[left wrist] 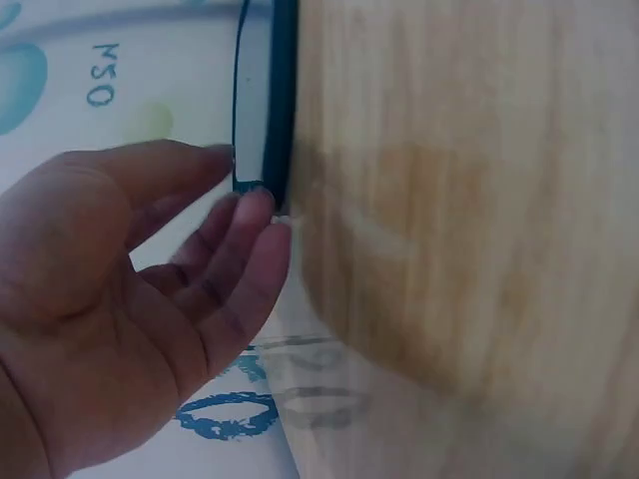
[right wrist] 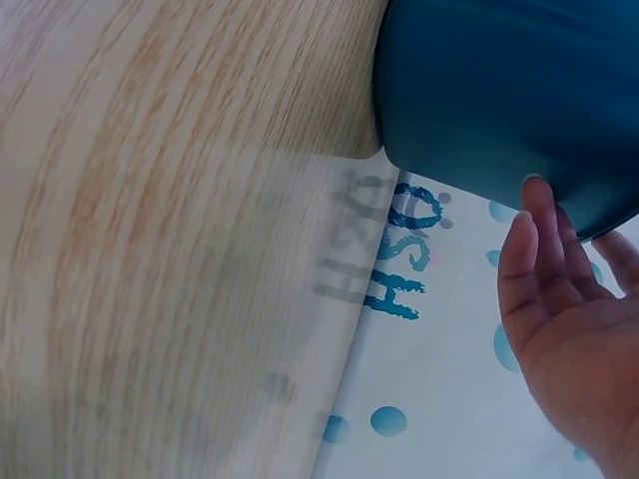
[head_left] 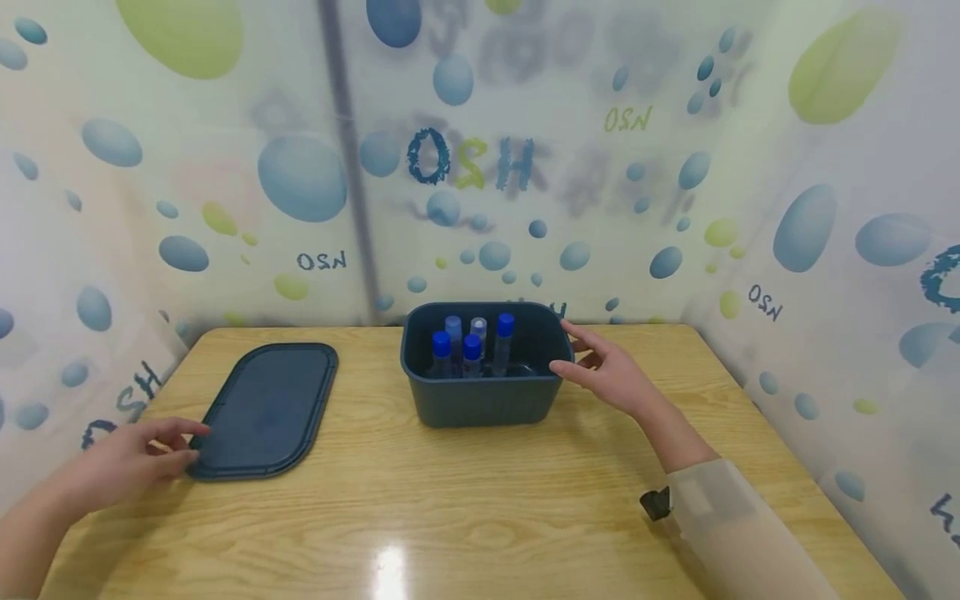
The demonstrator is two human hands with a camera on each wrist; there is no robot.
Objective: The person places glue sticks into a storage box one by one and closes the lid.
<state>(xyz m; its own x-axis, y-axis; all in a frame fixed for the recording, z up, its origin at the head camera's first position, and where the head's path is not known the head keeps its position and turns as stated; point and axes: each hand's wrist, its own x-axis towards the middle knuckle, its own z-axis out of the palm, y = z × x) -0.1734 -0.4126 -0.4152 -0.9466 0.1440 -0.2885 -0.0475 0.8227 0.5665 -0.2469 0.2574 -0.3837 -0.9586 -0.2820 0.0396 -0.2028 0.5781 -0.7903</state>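
A dark blue-grey lid [head_left: 266, 408] lies flat on the left of the wooden table. My left hand [head_left: 138, 458] is at its near left corner, thumb and fingertips at the edge, fingers loosely bent. In the left wrist view, the fingertips meet the corner of the lid [left wrist: 265, 110]. A matching plastic tub [head_left: 483, 404] stands upright at the table's back, uncovered. Several clear tubes with blue caps [head_left: 504, 325] stand inside it, their lower parts partly hidden. My right hand [head_left: 607, 371] is at the tub's right end, thumb and fingers spread along the rim and wall.
The wooden table [head_left: 360, 508] runs back to a patterned curtain [head_left: 495, 233], with more of it at both sides. A small black object [head_left: 656, 503] is at the right sleeve [head_left: 720, 508]. Light glares off the table's front.
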